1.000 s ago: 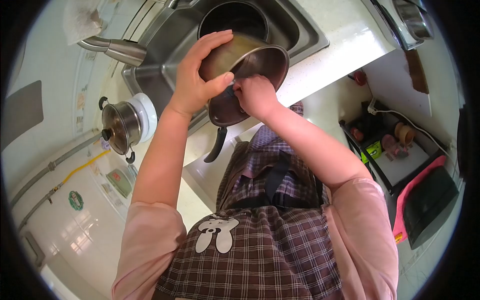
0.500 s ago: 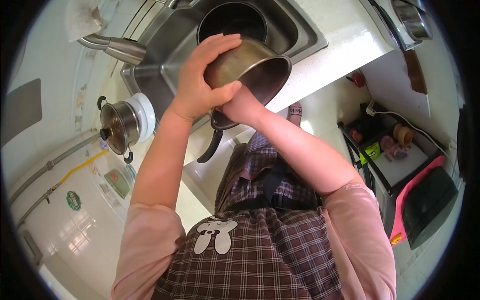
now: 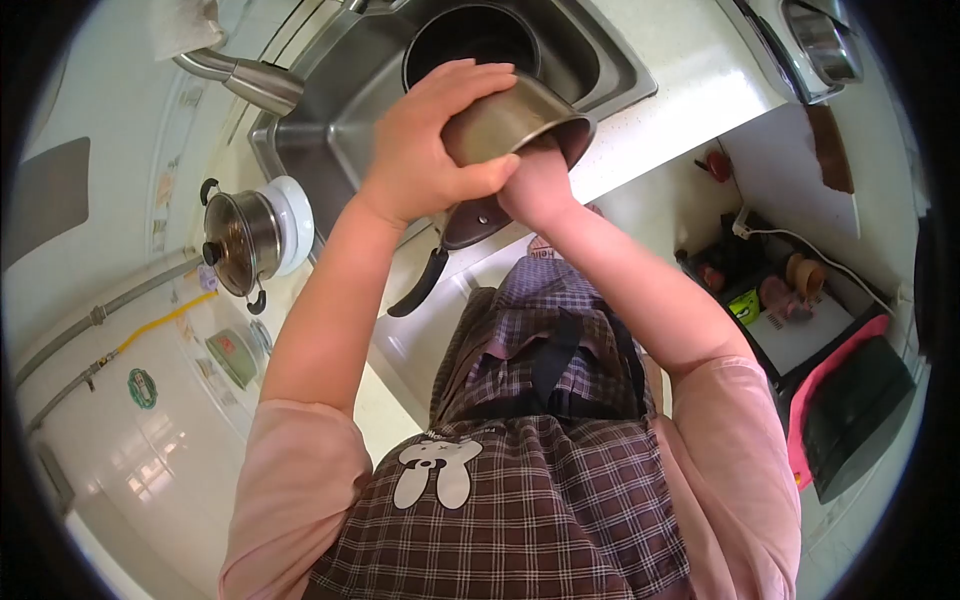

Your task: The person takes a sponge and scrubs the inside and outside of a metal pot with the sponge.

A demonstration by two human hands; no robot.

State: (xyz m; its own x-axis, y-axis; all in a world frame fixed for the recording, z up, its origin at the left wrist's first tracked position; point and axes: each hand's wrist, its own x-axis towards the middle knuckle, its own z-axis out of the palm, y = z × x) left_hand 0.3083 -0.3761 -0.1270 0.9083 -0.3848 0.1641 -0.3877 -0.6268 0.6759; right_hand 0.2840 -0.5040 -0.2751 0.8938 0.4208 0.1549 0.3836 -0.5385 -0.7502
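My left hand point(image 3: 435, 135) is closed around the outside of a metal saucepan point(image 3: 520, 110), its thumb over the near rim. The saucepan is tipped on its side above the sink's front edge, mouth toward me and to the right. Its black handle point(image 3: 420, 285) points down and left. My right hand point(image 3: 537, 187) reaches into the saucepan's mouth. Its fingers are hidden inside, so I cannot see whether they hold anything. Behind the saucepan, a dark round pot point(image 3: 472, 40) stands in the steel sink point(image 3: 350, 120).
Left of the sink stand a glass-lidded pot point(image 3: 240, 245) and a white dish point(image 3: 290, 225) beside it. The faucet point(image 3: 262, 85) reaches over the sink's left side. A black rack point(image 3: 790, 350) with small items stands at the right, below the counter point(image 3: 690, 100).
The saucepan and both hands have shifted slightly right. The saucepan has turned, so less of its inside shows. My right hand has moved along its rim to the right.
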